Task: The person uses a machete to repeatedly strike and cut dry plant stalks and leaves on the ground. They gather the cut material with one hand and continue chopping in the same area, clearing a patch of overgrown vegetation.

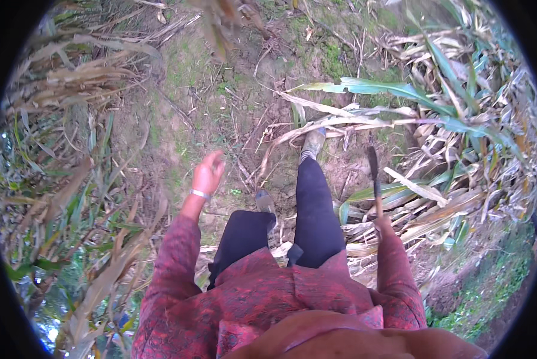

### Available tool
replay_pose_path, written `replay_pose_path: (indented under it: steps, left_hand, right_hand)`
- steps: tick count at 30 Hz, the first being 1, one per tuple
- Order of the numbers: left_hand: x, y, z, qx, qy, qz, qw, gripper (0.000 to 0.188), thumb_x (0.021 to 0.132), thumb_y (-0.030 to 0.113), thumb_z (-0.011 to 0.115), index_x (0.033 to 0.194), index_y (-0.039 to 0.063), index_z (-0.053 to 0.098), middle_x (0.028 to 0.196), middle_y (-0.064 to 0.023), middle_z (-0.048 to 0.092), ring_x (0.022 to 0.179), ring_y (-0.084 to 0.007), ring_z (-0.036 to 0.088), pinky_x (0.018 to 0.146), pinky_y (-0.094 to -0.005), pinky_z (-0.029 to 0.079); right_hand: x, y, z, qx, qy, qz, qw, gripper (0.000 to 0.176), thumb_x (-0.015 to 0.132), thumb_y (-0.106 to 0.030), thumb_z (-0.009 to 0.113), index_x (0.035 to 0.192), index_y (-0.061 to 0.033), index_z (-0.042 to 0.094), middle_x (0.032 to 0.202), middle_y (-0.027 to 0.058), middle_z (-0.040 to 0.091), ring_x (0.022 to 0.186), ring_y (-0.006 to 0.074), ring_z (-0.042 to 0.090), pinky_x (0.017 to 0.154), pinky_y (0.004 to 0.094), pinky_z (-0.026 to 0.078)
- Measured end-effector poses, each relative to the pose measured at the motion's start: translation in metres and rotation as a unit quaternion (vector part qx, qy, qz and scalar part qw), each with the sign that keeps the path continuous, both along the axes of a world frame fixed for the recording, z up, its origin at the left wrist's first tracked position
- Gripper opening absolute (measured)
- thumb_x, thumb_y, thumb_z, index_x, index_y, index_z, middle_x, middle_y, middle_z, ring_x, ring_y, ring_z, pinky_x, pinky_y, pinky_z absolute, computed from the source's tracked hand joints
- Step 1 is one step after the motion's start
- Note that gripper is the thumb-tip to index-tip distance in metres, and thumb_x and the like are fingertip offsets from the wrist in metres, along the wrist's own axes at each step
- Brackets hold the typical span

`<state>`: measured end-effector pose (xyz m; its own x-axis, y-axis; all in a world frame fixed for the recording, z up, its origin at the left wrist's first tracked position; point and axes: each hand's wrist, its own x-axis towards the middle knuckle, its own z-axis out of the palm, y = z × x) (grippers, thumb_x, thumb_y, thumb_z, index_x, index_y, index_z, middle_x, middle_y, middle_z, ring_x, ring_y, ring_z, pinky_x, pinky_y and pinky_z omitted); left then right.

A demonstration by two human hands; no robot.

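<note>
My right hand (383,223) grips the wooden handle of a bladed hand tool (374,165), its narrow dark blade pointing forward. The blade's full shape cannot be told from this angle. Bare and holding nothing, my left hand (208,174) hangs over the soil with its fingers loosely bent; a silvery bracelet (200,194) circles the wrist. Between my hands, one shoe (314,141) is set forward beneath long dry maize leaves (324,120). The other shoe (264,201) is farther back, partly behind my knee.
Cut maize stalks and leaves (448,197) lie heaped along the right. Dry and green maize plants (71,193) crowd the left side. A blurred dry leaf (221,27) hangs at the top. Mossy soil (196,98) with scattered stalk bits runs between; a green bank (488,282) slopes at lower right.
</note>
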<state>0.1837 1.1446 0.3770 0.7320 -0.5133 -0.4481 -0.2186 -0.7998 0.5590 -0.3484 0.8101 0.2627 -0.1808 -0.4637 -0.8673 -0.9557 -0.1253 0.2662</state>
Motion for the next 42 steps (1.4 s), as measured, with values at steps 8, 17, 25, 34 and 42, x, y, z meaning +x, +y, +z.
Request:
replay_pose_path:
  steps: [8, 17, 25, 34, 42]
  left_hand:
    - [0.197, -0.182, 0.007, -0.104, -0.088, 0.087, 0.987, 0.093, 0.069, 0.029, 0.079, 0.134, -0.009, 0.026, 0.138, -0.0278, 0.030, 0.130, -0.0315, 0.032, 0.103, -0.0373, 0.033]
    - [0.280, -0.344, 0.017, -0.142, -0.045, 0.187, 0.971, 0.077, 0.064, 0.038, 0.081, 0.119, -0.007, 0.052, 0.120, -0.0119, 0.054, 0.106, -0.0186, 0.052, 0.094, -0.0317, 0.039]
    - [0.348, -0.372, -0.033, -0.418, 0.099, 0.095, 0.898, 0.020, 0.087, 0.015, 0.060, 0.083, -0.004, 0.061, 0.073, -0.0100, 0.061, 0.070, -0.0171, 0.058, 0.074, -0.0333, 0.049]
    - [0.397, -0.298, -0.060, -0.431, 0.136, 0.045, 0.891, 0.019, 0.089, 0.012, 0.055, 0.104, 0.000, 0.051, 0.076, -0.0087, 0.056, 0.070, -0.0174, 0.055, 0.075, -0.0312, 0.047]
    - [0.515, -0.154, -0.028, -0.365, 0.010, 0.096, 0.926, 0.019, 0.087, 0.006, 0.056, 0.103, -0.001, 0.049, 0.070, -0.0068, 0.053, 0.063, -0.0131, 0.050, 0.064, -0.0283, 0.045]
  right_hand:
    - [0.067, 0.003, 0.080, 0.005, -0.164, -0.398, 0.903, 0.019, 0.069, -0.005, 0.056, 0.086, 0.0023, 0.051, 0.055, 0.0055, 0.049, 0.038, 0.0141, 0.044, 0.035, 0.0289, 0.036]
    - [0.252, -0.146, 0.096, -0.132, -0.424, -0.456, 0.771, 0.015, 0.072, -0.005, 0.057, 0.086, -0.0021, 0.051, 0.059, 0.0002, 0.050, 0.044, 0.0092, 0.046, 0.038, 0.0217, 0.038]
    - [0.336, -0.255, 0.168, -0.356, -0.688, -0.481, 0.412, 0.016, 0.084, -0.007, 0.057, 0.074, -0.0030, 0.046, 0.063, 0.0027, 0.043, 0.056, 0.0118, 0.042, 0.052, 0.0269, 0.040]
    - [0.642, 0.096, -0.162, 0.046, -0.260, -0.279, 0.923, 0.019, 0.074, -0.015, 0.059, 0.084, 0.0008, 0.063, 0.072, 0.0133, 0.063, 0.065, 0.0217, 0.062, 0.060, 0.0340, 0.050]
    - [0.652, 0.201, -0.105, 0.361, -0.247, -0.206, 0.875, 0.028, 0.065, -0.014, 0.073, 0.081, 0.0074, 0.063, 0.065, 0.0144, 0.063, 0.051, 0.0219, 0.061, 0.047, 0.0345, 0.050]
